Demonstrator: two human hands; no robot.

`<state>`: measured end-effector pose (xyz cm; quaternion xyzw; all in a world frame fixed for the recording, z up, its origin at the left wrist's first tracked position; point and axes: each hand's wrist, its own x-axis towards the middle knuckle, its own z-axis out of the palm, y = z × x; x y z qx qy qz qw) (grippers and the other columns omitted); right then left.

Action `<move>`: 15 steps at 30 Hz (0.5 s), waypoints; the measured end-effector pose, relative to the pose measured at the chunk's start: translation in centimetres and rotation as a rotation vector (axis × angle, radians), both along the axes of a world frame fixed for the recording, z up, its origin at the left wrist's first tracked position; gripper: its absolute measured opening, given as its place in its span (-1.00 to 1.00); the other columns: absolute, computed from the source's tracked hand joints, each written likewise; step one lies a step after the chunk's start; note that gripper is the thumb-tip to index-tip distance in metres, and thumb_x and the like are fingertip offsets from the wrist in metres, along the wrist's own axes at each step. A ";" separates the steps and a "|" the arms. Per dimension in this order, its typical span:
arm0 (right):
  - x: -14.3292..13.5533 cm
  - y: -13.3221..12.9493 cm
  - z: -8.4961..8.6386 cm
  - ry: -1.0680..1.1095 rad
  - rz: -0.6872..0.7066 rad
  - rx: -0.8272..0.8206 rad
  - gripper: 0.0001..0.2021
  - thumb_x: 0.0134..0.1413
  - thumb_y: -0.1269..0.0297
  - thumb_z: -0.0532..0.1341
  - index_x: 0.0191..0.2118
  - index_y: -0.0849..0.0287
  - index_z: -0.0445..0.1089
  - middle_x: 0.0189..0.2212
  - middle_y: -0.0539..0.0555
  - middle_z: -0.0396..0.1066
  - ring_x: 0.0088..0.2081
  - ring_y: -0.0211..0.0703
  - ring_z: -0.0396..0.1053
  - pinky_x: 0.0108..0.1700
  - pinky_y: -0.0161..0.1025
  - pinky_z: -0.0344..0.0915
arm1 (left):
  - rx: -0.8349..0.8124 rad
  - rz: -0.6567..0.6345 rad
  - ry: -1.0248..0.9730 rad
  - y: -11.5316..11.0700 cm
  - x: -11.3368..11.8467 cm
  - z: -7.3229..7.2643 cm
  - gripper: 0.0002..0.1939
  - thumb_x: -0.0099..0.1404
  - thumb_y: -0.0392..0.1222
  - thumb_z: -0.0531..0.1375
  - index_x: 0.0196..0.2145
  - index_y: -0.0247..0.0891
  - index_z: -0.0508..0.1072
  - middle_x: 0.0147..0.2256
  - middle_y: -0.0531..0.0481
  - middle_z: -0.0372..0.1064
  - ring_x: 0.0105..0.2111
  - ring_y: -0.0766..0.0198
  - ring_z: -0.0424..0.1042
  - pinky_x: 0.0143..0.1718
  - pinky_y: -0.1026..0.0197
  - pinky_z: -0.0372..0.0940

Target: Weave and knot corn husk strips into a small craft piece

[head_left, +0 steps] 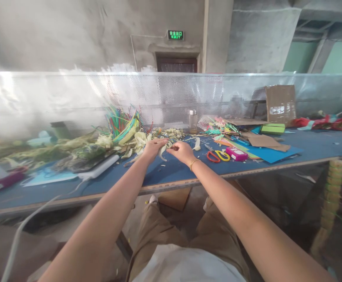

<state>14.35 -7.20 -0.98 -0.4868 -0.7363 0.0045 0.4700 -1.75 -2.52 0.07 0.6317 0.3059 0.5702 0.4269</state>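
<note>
In the head view, my left hand (155,149) and my right hand (182,152) are close together over the blue tabletop. A pale, curled strip (163,153) runs between their fingers and hangs down toward the table. My right fingers are pinched on it. The left fingers are pressed together at its upper end. Beside my right hand lies a wider pale strip (197,144). Scissors with red and yellow handles (218,156) rest farther right, next to a pink box (236,154). Pale curled pieces (141,140) are heaped behind my left hand.
Colourful strips (121,123) and a glass bottle (193,122) stand toward the back. A white power strip (99,167) lies left, its cable over the table edge. Cardboard and blue sheets (272,153) lie right. A perforated metal screen (171,96) runs behind.
</note>
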 end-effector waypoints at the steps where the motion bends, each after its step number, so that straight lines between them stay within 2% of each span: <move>1: 0.0 0.1 -0.1 0.006 0.017 -0.002 -0.72 -0.02 0.02 0.27 -0.45 0.16 0.48 -0.49 0.01 0.42 -0.42 -0.26 0.31 -0.36 -0.33 0.12 | 0.010 -0.004 0.005 0.0 0.0 0.0 -0.60 -0.13 -0.02 0.42 -0.34 -0.33 0.60 -0.31 -0.15 0.53 -0.36 0.22 0.42 -0.34 0.23 0.28; 5: 0.3 0.8 -0.3 0.029 0.018 0.011 -0.75 0.05 0.12 0.23 -0.50 0.17 0.44 -0.52 0.00 0.38 -0.44 -0.27 0.28 -0.34 -0.33 0.13 | 0.004 -0.010 0.003 0.2 0.0 -0.1 -0.60 -0.12 -0.01 0.41 -0.34 -0.33 0.60 -0.33 -0.14 0.53 -0.40 0.26 0.41 -0.39 0.26 0.26; 11: 1.1 1.6 -0.5 0.079 -0.137 0.100 -0.82 -0.01 0.23 0.27 -0.55 0.15 0.41 -0.40 0.05 0.39 -0.29 -0.19 0.31 -0.17 -0.25 0.21 | -0.044 0.046 -0.016 0.6 -0.5 0.2 -0.51 -0.06 0.09 0.36 -0.25 -0.32 0.58 -0.48 -0.08 0.49 -0.54 0.32 0.37 -0.55 0.32 0.18; 15: 1.1 1.7 -0.5 0.107 -0.112 0.133 -0.82 -0.06 0.31 0.27 -0.61 0.14 0.37 -0.33 0.06 0.43 -0.19 -0.16 0.34 -0.04 -0.20 0.21 | -0.068 0.039 -0.027 0.3 -0.4 0.3 -0.53 -0.06 0.09 0.36 -0.27 -0.31 0.56 -0.51 -0.05 0.47 -0.53 0.29 0.40 -0.53 0.31 0.21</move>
